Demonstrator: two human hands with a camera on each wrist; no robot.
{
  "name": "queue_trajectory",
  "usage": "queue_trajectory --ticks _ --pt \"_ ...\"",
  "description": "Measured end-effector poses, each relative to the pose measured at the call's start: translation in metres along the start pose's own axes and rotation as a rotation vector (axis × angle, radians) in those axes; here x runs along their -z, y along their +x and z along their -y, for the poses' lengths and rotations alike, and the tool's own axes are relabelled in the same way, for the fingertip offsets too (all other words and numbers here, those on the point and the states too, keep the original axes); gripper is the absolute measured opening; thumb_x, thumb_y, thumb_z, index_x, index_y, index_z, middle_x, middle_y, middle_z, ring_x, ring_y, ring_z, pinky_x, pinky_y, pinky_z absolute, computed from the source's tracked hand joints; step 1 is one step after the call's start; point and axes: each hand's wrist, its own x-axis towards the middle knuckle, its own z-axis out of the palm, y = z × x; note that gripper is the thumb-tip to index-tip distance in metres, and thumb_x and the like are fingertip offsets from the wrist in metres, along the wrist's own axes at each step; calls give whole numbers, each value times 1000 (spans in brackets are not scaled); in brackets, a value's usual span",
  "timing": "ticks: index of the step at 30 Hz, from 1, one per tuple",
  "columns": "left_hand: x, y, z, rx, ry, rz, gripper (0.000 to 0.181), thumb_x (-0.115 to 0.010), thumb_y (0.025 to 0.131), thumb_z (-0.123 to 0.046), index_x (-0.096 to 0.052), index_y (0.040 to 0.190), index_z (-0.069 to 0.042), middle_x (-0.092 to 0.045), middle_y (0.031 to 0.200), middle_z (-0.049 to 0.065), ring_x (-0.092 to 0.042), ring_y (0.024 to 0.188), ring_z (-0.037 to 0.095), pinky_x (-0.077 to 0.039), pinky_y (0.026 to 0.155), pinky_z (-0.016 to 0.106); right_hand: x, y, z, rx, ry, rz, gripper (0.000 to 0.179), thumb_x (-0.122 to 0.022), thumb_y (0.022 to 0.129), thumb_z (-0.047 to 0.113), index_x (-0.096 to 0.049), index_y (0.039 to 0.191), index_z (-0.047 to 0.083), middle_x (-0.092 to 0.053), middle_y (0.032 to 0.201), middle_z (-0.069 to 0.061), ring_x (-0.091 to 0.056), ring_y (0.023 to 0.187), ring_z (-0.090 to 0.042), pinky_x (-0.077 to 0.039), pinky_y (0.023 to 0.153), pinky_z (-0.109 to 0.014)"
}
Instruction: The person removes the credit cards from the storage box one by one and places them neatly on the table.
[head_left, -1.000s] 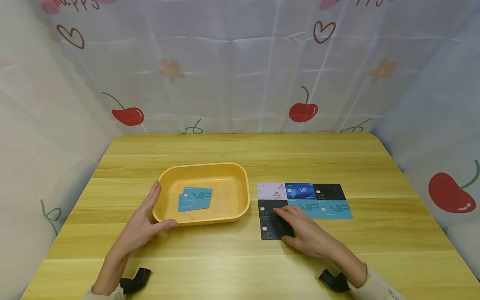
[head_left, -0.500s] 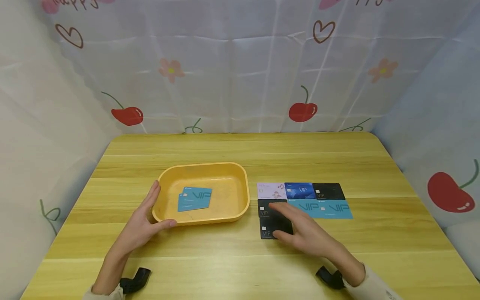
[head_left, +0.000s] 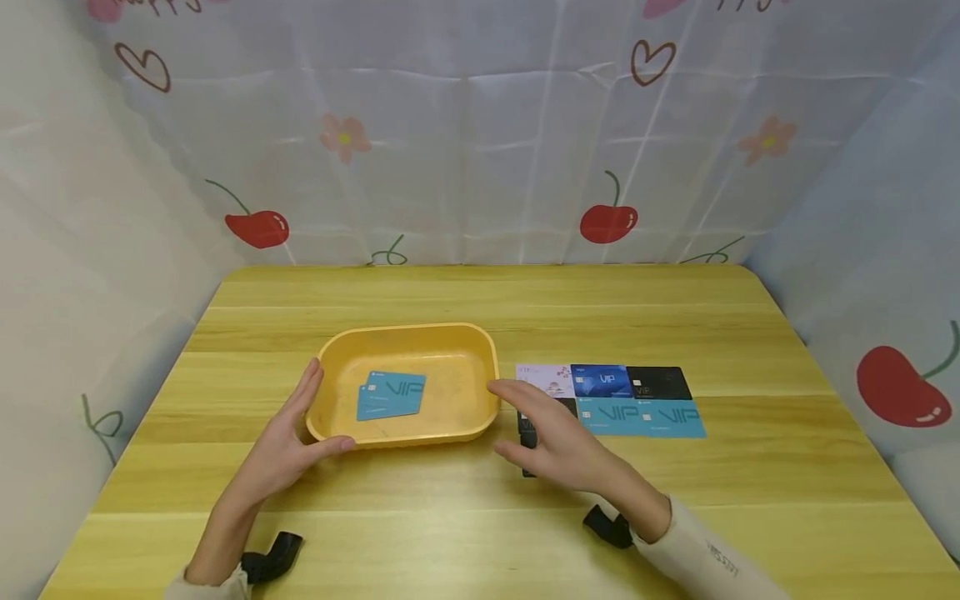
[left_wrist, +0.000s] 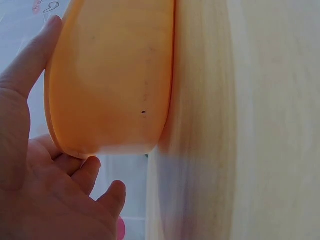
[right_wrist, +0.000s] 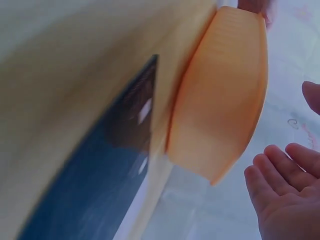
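Observation:
A yellow plastic tray [head_left: 450,429] stands left of the middle of the table, with two overlapping blue VIP cards [head_left: 393,394] lying in it. My left hand [head_left: 276,457] rests against its left end, the thumb along the front rim and the straight fingers at the side. In the left wrist view, the left hand [left_wrist: 50,170] touches the tray's rim. My right hand [head_left: 562,442] holds nothing. It is spread above the left of the laid-out cards, its fingertips close to the tray's right end, and partly hides two black cards [head_left: 528,442].
Right of the tray, more cards lie edge to edge: a pink card [head_left: 542,379], a dark blue card [head_left: 602,381], a black card [head_left: 660,383] and two light blue cards [head_left: 637,418]. A printed curtain [head_left: 465,167] hangs behind the wooden table [head_left: 435,533].
My right hand has moved left from over the black cards towards the tray's right end, its fingers spread wider. The left hand, tray and cards have stayed in place.

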Motion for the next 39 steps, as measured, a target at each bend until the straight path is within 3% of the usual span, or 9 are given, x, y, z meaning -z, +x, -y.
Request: queue_trajectory --ticks 7,19,30,39 --pt "0 -1 0 -3 -4 2 108 -83 82 -21 -8 159 -8 1 165 3 2 149 24 -6 113 63 -14 32 13 48 -27 -1 66 -72 91 23 -44 147 4 -46 148 -11 -40 138 -26 -35 109 -48" --pt "0 1 1 -21 -8 2 109 -83 81 -19 -8 159 -7 0 165 5 1 149 25 -6 113 62 -37 78 20 -47 31 77 66 -74 89 23 -46 146 5 -48 146 -8 -42 135 -23 -36 109 -41" --pt "-1 5 -2 -18 -14 18 107 -83 82 -22 -9 159 -9 1 165 2 1 149 26 -8 111 65 -57 117 14 -175 -8 145 72 -74 88 21 -41 149 0 -46 149 -11 -43 136 -25 -35 109 -37" --pt "1 0 -1 -12 -20 17 105 -82 83 -19 -9 159 -11 1 165 0 1 149 24 -8 112 64 -81 141 13 -209 -92 209 74 -75 87 22 -41 148 -1 -48 146 -12 -48 130 -23 -37 107 -32"
